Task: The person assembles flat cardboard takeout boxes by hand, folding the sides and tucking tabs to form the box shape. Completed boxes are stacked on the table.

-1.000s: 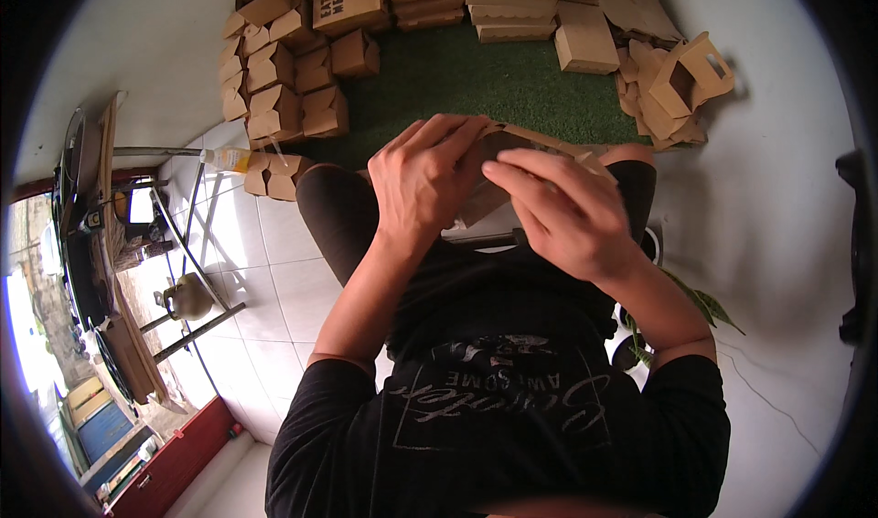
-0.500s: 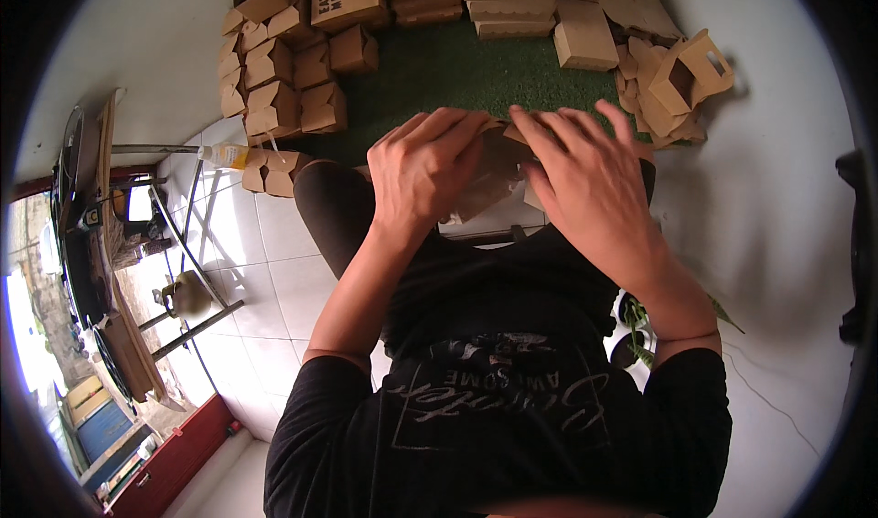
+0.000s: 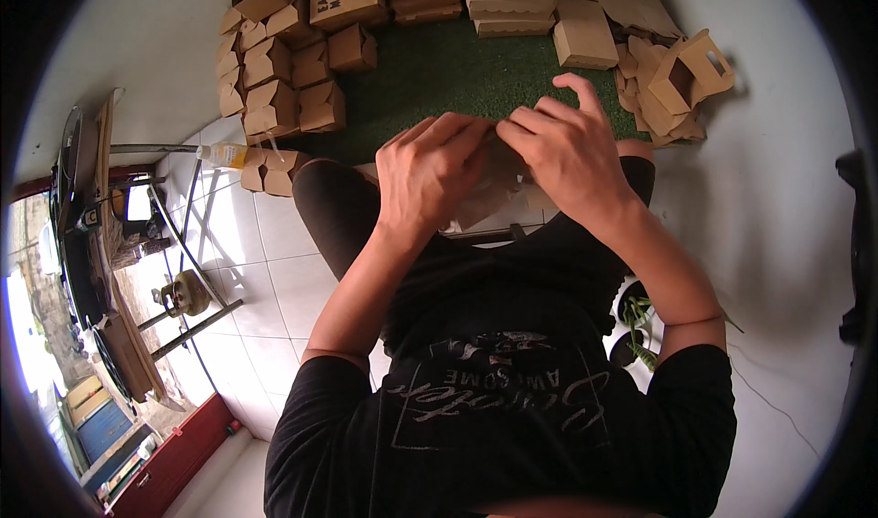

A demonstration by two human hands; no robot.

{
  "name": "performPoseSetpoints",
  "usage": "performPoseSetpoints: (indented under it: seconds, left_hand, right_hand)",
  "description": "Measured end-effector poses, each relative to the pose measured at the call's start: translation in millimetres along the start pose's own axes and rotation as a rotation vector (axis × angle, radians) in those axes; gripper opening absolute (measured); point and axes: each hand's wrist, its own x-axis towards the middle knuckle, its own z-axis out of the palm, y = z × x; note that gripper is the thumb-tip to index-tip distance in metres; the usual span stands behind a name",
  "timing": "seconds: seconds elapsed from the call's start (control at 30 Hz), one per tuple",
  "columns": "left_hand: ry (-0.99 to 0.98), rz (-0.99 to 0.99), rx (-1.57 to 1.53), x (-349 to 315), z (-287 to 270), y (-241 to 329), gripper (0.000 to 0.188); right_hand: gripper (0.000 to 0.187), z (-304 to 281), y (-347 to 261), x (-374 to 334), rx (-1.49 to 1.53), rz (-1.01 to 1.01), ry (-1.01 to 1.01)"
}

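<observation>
My left hand (image 3: 432, 172) and my right hand (image 3: 569, 157) meet over my lap, at the near edge of a green turf-covered surface (image 3: 439, 70). Both have their fingers curled and pinched close together, while the right little finger sticks up. Between them is a brown cardboard piece, mostly hidden by the fingers, so its shape is unclear. Crumpled clear plastic (image 3: 485, 193) shows below the fingertips; whether it is joined to the cardboard I cannot tell.
Folded cardboard boxes (image 3: 273, 106) stand stacked at the far left, with larger flat boxes (image 3: 512, 8) behind. An open handled box (image 3: 693, 72) lies on loose cardboard at the right. A bottle with yellow contents (image 3: 224, 156) is at the left edge. A plant (image 3: 637, 312) stands near my right elbow.
My right hand has drawn slightly up and left, its fingers curling from stretched to pinched against my left hand's fingertips. The cardboard edge between them is now more covered.
</observation>
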Motion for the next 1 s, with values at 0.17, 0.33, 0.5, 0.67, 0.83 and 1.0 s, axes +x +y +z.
performPoseSetpoints:
  seconds: [0.17, 0.33, 0.5, 0.67, 0.83, 1.0]
  left_hand:
    - [-0.015, -0.091, -0.057, 1.0, 0.2, 6.3, 0.028]
    - [0.024, -0.302, -0.467, -2.4, -1.9, -1.9, 0.040]
    - [0.151, -0.464, -0.558, -23.9, 1.4, -18.8, 0.027]
    - [0.308, -0.499, -0.413, -35.2, 8.3, -12.1, 0.018]
    - [0.368, -0.570, -0.396, -26.3, 5.5, -3.6, 0.025]
    - [0.261, -0.529, -0.524, -27.5, -0.4, 3.9, 0.040]
  right_hand:
    - [0.006, 10.3, -1.0, -3.9, 0.010, -0.005, 0.018]
    - [0.007, 8.5, 9.8, -2.8, 0.015, 0.062, 0.063]
    - [0.005, 3.1, 15.3, 1.2, 0.066, 0.159, 0.060]
    - [0.009, 7.3, 6.5, 4.3, 0.095, 0.112, 0.069]
    - [0.013, 9.2, 1.7, 6.1, 0.015, 0.049, 0.051]
    - [0.014, 4.3, 7.4, 7.6, 0.002, 0.060, 0.069]
